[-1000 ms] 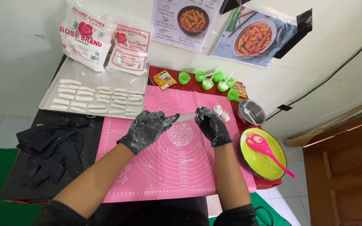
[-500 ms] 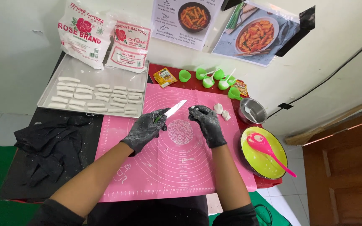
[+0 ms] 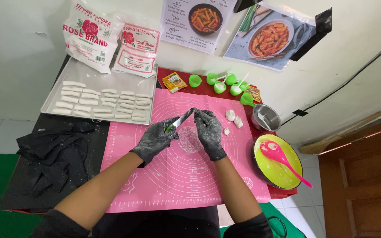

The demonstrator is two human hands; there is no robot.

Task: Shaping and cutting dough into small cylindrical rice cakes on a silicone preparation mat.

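Gripping a knife (image 3: 178,122) by its green handle, left hand (image 3: 155,140) sits over the pink mat (image 3: 155,176), blade now lower, tip meeting right hand (image 3: 210,132) fingertips, pinched at it. Dough bits (image 3: 233,118) at 2 o'clock. Tray (image 3: 49,105) of cut pieces at 10 o'clock, unchanged.

I'm looking at a home cooking corner, not a proper kitchen. A small table stands against a plain white wall, with a pink baking mat (image 3: 186,176) on it, a metal tray (image 3: 56,86) of white dough pieces, two flour bags (image 3: 111,44) and green measuring cups (image 3: 219,81). Recipe sheets (image 3: 234,26) are taped to the wall. I see tiled floor and a wooden door (image 3: 367,176) beside it.
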